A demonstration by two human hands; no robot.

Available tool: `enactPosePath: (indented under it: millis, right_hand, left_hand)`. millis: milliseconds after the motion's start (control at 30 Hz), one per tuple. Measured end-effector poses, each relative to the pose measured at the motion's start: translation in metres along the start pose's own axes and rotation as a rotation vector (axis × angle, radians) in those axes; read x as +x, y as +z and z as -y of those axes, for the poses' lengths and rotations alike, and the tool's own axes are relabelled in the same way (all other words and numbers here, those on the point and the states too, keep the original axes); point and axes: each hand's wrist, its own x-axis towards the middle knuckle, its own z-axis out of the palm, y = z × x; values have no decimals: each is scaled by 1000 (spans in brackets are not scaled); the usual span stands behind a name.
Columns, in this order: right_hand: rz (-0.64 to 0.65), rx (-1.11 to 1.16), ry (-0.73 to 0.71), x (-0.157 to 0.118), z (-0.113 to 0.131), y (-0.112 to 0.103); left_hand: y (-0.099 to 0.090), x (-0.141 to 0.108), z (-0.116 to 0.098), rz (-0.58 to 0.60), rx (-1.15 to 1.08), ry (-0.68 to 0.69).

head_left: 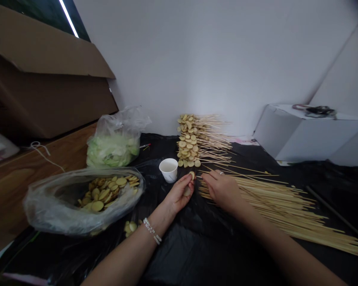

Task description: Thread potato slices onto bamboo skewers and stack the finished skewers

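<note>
My left hand point(180, 192) is closed on a round potato slice point(192, 175), pinched at the fingertips. A second pale slice point(186, 192) shows in its palm. Just to the right, my right hand point(221, 187) has its fingers pinched on a thin bamboo skewer, mostly hidden by the hand, its end pointing at the slice. Beneath and beside that hand lies a wide spread of bare bamboo skewers point(280, 202). Behind both hands, threaded potato skewers point(188, 147) are stacked with the slices at the left and the sticks to the right.
A white paper cup point(168, 171) stands left of the stack. An open plastic bag of potato slices point(85, 202) lies at left, with loose slices point(131, 227) beside it. Behind are a bag of pale green vegetables point(113, 149), a cardboard box point(53, 91) and, at right, a white box point(310, 135).
</note>
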Motion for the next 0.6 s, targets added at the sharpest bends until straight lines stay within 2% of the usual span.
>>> enactPosePath:
  millis: [600]
  right_hand:
    - [22, -6, 11, 0, 1, 2]
  left_hand:
    - [-1, 2, 2, 7, 39, 30]
